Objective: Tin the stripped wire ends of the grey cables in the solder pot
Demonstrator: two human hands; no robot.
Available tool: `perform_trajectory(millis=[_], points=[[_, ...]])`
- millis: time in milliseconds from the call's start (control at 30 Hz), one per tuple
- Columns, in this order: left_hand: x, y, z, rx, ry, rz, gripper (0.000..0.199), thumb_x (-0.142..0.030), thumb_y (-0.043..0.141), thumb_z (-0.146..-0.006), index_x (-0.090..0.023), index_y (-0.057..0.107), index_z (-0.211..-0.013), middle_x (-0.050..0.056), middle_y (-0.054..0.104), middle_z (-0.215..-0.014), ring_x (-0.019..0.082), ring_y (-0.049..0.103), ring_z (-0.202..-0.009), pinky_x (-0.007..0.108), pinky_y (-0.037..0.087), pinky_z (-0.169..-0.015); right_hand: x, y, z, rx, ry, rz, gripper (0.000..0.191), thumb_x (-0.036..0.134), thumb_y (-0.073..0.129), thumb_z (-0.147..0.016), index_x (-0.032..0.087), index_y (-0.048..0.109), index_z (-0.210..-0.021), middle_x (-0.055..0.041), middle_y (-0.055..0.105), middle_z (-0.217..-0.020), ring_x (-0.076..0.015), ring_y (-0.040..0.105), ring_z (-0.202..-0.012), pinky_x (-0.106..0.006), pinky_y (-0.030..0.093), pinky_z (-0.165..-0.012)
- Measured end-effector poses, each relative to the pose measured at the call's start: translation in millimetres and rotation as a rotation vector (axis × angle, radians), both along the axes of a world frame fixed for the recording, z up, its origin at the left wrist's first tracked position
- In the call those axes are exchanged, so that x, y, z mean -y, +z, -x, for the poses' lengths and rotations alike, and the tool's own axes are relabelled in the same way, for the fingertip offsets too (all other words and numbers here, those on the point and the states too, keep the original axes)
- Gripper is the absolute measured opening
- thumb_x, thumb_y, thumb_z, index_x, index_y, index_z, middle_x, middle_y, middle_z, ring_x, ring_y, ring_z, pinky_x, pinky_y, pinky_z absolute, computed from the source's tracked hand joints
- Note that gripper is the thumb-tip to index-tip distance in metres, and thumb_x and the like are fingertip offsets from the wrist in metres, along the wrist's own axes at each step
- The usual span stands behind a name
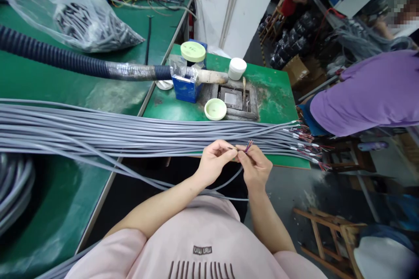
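By the cable bundle (163, 133), colored wires (249, 144) are pinched, tips pointing over it, by the right hand (257, 165); the left hand (214, 163) is narrowed alongside, its hold unclear.

Grey cable (232, 179): round jacket, bent in slack curve
Wire ends (249, 144): thin, multicoloured, bunched, tips poking up from right hand (257, 168)

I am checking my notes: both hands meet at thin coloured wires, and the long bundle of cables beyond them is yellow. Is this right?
The bundle of cables is grey, not yellow, as the head view shows. The left hand and right hand do meet at thin coloured wires.
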State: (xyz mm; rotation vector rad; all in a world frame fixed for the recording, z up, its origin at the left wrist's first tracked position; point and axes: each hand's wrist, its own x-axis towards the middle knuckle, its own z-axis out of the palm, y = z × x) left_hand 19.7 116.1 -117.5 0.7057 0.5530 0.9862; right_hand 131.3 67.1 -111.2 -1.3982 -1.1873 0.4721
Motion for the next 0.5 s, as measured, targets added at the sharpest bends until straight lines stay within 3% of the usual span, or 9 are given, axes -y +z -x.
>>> perform_trajectory(millis=[133,333,500], points=[[-6.2,-2.5,5.0,-0.011,0.054,-0.051,0.025,-0.035,0.079,-0.068,-0.016,0.062,-0.071,-0.002,0.063,-0.064,0.008,0.056,-0.055,0.021,0.048,-0.057,-12.2,10.4,-0.5,0.015,0.090,-0.023,0.012,0.020,0.064,-0.083,0.026,0.074,-0.087,-0.0022,0.066,-0.078,-0.0162,0.061,-0.072,-0.031,0.050,-0.067],[-11.3,-9.9,8.2,0.050,0.105,0.020,0.028,-0.033,0.080,-0.065,-0.015,0.059,-0.069,-0.004,0.060,-0.061,0.007,0.055,-0.057,0.020,0.047,-0.061,-31.5,16.7,8.4,-0.009,0.148,-0.007,0.010,0.025,0.065,-0.082,0.024,0.074,-0.085,-0.0024,0.065,-0.077,-0.0156,0.060,-0.067,-0.030,0.050,-0.061],[-26.1,-2.7,19.2,-0.024,0.105,-0.041,0.031,-0.037,0.079,-0.067,-0.015,0.058,-0.070,-0.003,0.059,-0.060,0.007,0.052,-0.056,0.020,0.044,-0.058,-51.2,25.3,9.3,0.073,0.197,0.048,0.009,0.026,0.064,-0.081,0.023,0.073,-0.080,-0.0027,0.065,-0.077,-0.0164,0.060,-0.071,-0.030,0.050,-0.063]])
